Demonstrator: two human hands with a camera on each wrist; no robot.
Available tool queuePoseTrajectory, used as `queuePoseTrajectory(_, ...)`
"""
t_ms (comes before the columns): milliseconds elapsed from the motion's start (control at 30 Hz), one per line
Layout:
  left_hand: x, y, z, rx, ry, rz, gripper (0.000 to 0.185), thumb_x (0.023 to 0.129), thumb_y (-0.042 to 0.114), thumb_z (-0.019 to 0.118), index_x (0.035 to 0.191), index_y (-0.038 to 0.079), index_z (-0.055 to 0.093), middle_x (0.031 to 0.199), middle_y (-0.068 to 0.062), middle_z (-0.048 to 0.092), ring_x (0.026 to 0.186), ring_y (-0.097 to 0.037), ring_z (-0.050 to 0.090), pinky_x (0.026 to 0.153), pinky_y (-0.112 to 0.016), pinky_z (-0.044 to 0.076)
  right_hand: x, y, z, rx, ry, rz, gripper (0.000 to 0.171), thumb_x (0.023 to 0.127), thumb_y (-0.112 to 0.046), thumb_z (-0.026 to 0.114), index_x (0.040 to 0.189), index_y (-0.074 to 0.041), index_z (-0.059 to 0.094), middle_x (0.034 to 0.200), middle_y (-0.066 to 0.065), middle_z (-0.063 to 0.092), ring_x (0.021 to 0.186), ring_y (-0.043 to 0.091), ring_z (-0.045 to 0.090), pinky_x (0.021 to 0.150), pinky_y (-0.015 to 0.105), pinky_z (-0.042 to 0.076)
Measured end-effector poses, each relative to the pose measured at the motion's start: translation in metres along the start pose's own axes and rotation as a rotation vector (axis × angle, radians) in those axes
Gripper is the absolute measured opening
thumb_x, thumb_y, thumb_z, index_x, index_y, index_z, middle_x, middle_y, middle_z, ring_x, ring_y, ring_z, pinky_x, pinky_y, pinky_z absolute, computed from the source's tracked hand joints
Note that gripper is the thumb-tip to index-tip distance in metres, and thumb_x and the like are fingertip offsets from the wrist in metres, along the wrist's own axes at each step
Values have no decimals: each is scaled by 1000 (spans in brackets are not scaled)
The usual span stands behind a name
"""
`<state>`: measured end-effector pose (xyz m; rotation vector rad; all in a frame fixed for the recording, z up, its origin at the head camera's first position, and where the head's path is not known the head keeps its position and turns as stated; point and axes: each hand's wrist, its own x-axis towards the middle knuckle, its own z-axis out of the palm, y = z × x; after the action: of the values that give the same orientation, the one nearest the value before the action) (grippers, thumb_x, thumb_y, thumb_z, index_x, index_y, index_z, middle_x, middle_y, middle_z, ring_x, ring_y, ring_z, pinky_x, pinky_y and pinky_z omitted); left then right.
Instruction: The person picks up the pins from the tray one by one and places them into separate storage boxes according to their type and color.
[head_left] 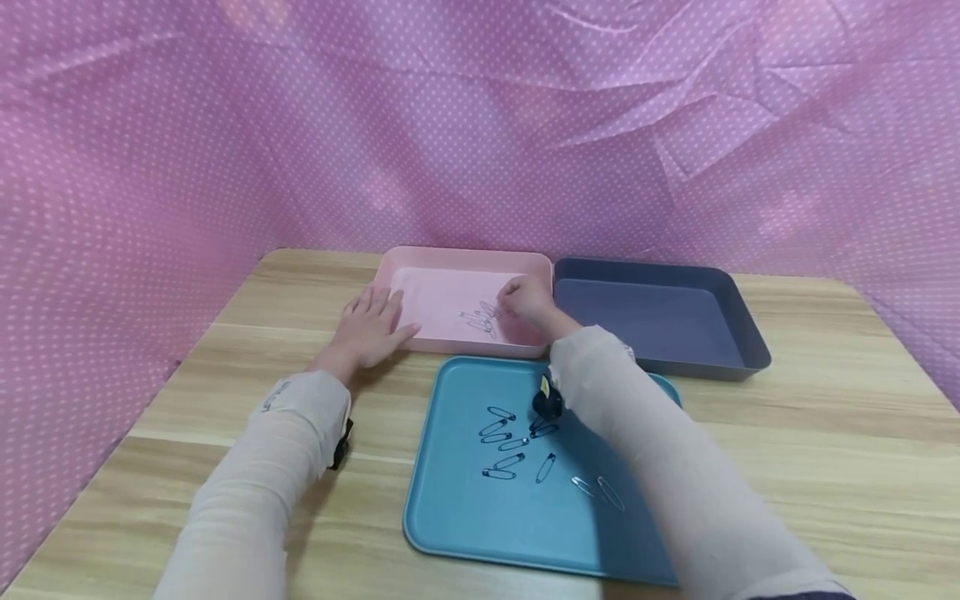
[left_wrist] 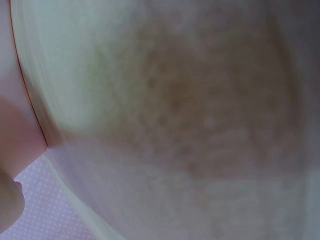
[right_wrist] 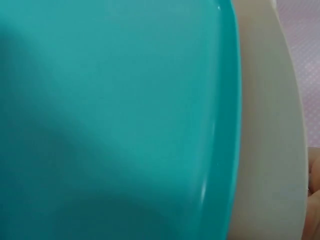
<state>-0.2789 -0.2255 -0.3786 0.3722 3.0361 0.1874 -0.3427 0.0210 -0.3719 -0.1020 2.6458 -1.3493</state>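
Safety pins, silver ones in a small heap, lying in the pink tray toward its right half, just under the right hand. Right hand reaching over the near rim of that tray, fingers curled down to the heap and touching it; cannot tell whether a pin is actually pinched between them. Left hand laid flat, fingers straight and close together, palm on the wooden table, fingertips over the pink tray's left near corner. Just in front, a teal tray with more pins: dark safety pins scattered near its middle, two silver pins a little to the right of them. Small black clip with a yellow mark, at the edge of the right sleeve. Grey-blue tray beside the pink one, touching or nearly touching it. Pink dotted cloth behind and around the table. Left wrist view blurred, only pale wood and a bit of skin; right wrist view filled by teal tray surface and its rim.
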Motion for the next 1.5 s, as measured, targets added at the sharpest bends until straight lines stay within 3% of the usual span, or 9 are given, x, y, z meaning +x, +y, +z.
queuePoseTrajectory(367,3,0,-1,-2,9,-1,75,86,57,22,139,5,8,142,-18,3,127,-34,-8,100,-48,-2,8,-3,7,-113,-7,30,12,82,-6,55,88,-2,65,81,7,61,68,14,52,52,17,41)
queuePoseTrajectory(600,4,0,0,4,-1,-4,76,86,58,21,139,5,8,142,-18,2,127,-34,-9,100,-48,-3,14,3,7,-111,-22,42,16,81,-2,54,94,-2,64,89,8,61,81,17,55,69,25,46)
queuePoseTrajectory(700,5,1,0,5,0,-3,75,87,56,22,139,5,7,142,-19,1,127,-34,-8,100,-49,-2,31,20,6,-45,-23,-30,15,77,1,55,90,-1,63,84,8,60,76,18,55,66,25,46)
queuePoseTrajectory(800,5,1,-1,11,-2,-3,73,87,55,23,139,5,6,142,-18,1,127,-34,-9,100,-49,-3,32,20,0,-29,-15,-89,14,77,2,56,89,3,62,85,12,60,76,21,55,64,27,47)
queuePoseTrajectory(1000,3,-1,-2,10,-13,-3,75,87,57,20,139,5,5,142,-19,0,126,-35,-9,100,-49,-3,-11,-4,-20,-53,-44,-94,19,83,-6,55,98,4,61,93,14,61,79,21,58,65,26,48)
queuePoseTrajectory(1300,3,1,0,-3,1,7,77,86,59,19,138,4,8,142,-19,1,127,-35,-8,100,-48,-2,-50,1,-43,23,-90,-60,20,84,-14,55,99,-2,60,95,11,60,82,20,59,76,35,47)
queuePoseTrajectory(1500,1,2,0,2,6,14,77,86,59,19,138,3,8,141,-21,2,127,-37,-6,100,-49,-1,-74,6,-56,25,-112,-88,19,84,-16,55,98,-4,59,94,8,61,82,18,58,76,33,46)
